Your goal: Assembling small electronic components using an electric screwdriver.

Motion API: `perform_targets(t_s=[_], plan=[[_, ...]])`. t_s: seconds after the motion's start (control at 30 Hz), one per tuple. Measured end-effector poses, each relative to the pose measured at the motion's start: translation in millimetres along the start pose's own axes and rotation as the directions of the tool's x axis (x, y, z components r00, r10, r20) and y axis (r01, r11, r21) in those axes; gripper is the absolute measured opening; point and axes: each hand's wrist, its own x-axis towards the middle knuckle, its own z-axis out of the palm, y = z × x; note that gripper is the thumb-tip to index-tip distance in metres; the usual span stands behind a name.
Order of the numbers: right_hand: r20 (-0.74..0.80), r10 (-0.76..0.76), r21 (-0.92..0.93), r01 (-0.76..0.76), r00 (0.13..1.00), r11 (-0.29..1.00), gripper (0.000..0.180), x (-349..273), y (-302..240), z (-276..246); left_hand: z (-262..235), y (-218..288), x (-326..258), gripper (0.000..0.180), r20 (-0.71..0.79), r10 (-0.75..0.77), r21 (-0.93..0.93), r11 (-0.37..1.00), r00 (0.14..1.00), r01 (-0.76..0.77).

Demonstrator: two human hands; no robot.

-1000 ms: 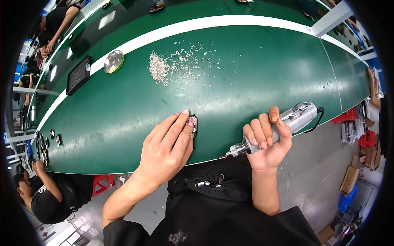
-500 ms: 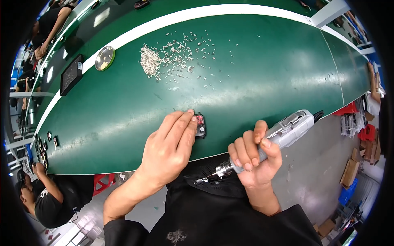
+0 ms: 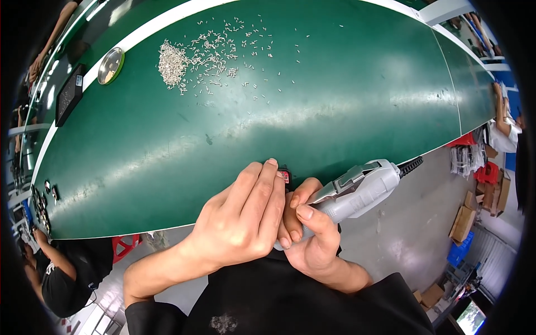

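My left hand (image 3: 243, 215) lies at the table's near edge, its fingers together over a small black device with a red face (image 3: 286, 176). Only the device's far right corner shows; the rest is under my fingers. In my right hand (image 3: 312, 229) is a grey electric screwdriver (image 3: 360, 192), fingers wrapped round its body and its cable end toward the right. The tool's front end and bit are hidden behind my left hand, so whether the bit touches the device does not show. Both hands are side by side.
A pile of tiny silvery screws (image 3: 172, 64) lies on the green table (image 3: 335, 111), more scattered to its right. At the far left are a round green-rimmed dish (image 3: 111, 66) and a black tray (image 3: 70, 96). Small dark parts (image 3: 40, 206) lie left, near a co-worker (image 3: 70, 273).
My right hand has brought the screwdriver left and up against my left hand, so its front end is now hidden. My view has shifted; my left hand stays over the device.
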Motion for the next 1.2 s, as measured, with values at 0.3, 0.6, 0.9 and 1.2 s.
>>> perform_targets(t_s=[0.3,0.6,0.9,1.2], plan=[[0.091,0.052,-0.066,-0.046,0.994,0.997,0.009,2,-17,-3,-3,5,-1,0.029,0.095,0.005,0.074,0.997,0.995,-0.012],[0.508,-0.152,-0.335,0.357,0.848,0.872,0.013,42,-101,24,-9,7,-12,0.038,0.210,0.044,0.060,0.997,0.977,-0.058],[0.542,-0.171,-0.353,0.407,0.823,0.842,0.017,67,-88,19,-6,13,-13,0.040,0.198,-0.028,0.024,0.999,0.980,0.023],[0.518,-0.178,-0.354,0.399,0.837,0.846,0.015,70,-79,15,-2,12,-14,0.037,0.150,-0.040,0.045,0.998,0.988,0.034]])
